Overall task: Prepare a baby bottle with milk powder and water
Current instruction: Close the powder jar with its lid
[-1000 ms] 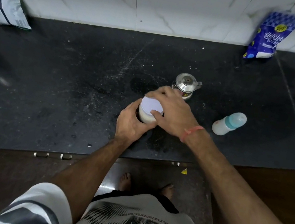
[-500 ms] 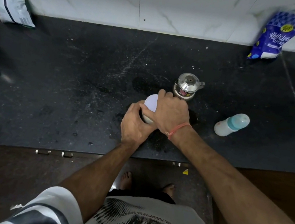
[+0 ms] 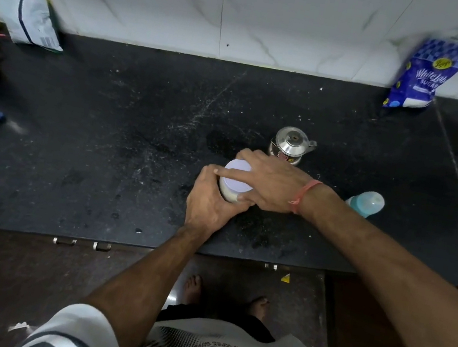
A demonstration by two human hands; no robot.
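A jar of pale powder stands upright on the black counter, near its front edge. The left hand wraps the jar's body from the near side, fingers curled round it. The right hand lies over the jar's lilac lid, thumb and fingers clamped on the rim; a red thread circles that wrist. Just behind the jar, apart from it, sits a small steel pot with its lid on and spout to the right. The baby bottle lies on its side right of the jar, partly hidden by the right forearm, teal cap on. Far behind and to the right of the jar, a blue sugar bag leans on the tiled wall; far to the left, a white packet leans likewise.
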